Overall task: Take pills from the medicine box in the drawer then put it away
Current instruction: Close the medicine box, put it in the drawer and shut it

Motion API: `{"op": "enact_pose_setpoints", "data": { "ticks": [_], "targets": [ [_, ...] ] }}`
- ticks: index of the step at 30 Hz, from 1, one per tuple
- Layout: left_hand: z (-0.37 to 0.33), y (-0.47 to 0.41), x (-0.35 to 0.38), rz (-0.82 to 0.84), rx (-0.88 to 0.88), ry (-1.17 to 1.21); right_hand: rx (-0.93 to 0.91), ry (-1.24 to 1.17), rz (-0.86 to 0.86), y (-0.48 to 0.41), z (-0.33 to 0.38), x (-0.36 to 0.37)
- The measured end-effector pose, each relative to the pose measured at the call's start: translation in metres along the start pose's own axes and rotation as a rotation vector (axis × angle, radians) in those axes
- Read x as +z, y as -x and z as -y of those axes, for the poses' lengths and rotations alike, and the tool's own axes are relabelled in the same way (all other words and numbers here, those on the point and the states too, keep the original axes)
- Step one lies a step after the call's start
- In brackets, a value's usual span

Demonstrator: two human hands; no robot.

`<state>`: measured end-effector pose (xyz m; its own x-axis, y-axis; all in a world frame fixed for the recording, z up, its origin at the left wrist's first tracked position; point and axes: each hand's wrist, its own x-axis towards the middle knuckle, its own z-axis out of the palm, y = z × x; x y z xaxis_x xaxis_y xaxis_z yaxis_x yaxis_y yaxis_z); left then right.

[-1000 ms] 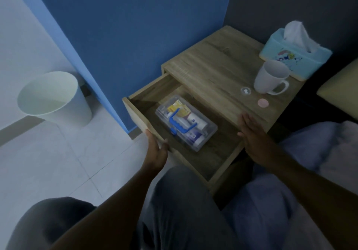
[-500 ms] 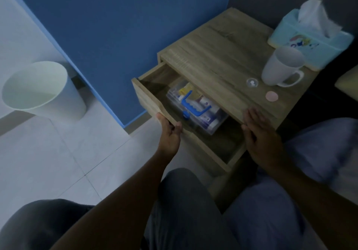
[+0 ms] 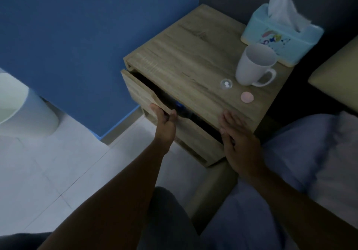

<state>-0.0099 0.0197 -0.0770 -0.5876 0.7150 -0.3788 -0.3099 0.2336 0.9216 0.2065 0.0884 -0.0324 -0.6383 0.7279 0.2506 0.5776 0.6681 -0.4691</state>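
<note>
The wooden drawer point(image 3: 139, 91) of the bedside cabinet point(image 3: 186, 56) stands only a narrow gap open. Through the gap shows a sliver of the medicine box's blue handle point(image 3: 179, 105); the rest of the box is hidden. My left hand point(image 3: 164, 123) presses on the drawer front, thumb and fingertips over its top edge. My right hand point(image 3: 238, 139) lies flat with fingers apart at the cabinet's near right corner, holding nothing. On the top lie a small clear pill cup point(image 3: 226, 84) with white pills in it and a pink round lid point(image 3: 247, 96).
A white mug point(image 3: 253, 65) and a light blue tissue box point(image 3: 280, 35) stand at the back right of the cabinet top. A white waste bin point(image 3: 23, 110) sits on the tiled floor to the left. Blue wall behind, bed at right.
The drawer has slid in from fully open to nearly shut under my left hand, hiding the medicine box. My right hand stays at the cabinet's edge.
</note>
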Motion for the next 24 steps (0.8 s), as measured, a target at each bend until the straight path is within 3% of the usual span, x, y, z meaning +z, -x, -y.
{"op": "enact_pose_setpoints", "data": {
  "ticks": [14,21,24],
  "targets": [
    [-0.018,-0.022,0.029,0.031,-0.039,-0.042,-0.042,0.008,-0.049,0.001,0.002,0.000],
    [-0.031,-0.023,0.017,0.074,-0.204,-0.091,0.003,-0.024,0.022,-0.002,0.002,-0.003],
    [-0.028,-0.005,0.009,-0.001,-0.250,-0.183,0.025,-0.026,0.073,-0.004,0.003,-0.004]
  ]
}}
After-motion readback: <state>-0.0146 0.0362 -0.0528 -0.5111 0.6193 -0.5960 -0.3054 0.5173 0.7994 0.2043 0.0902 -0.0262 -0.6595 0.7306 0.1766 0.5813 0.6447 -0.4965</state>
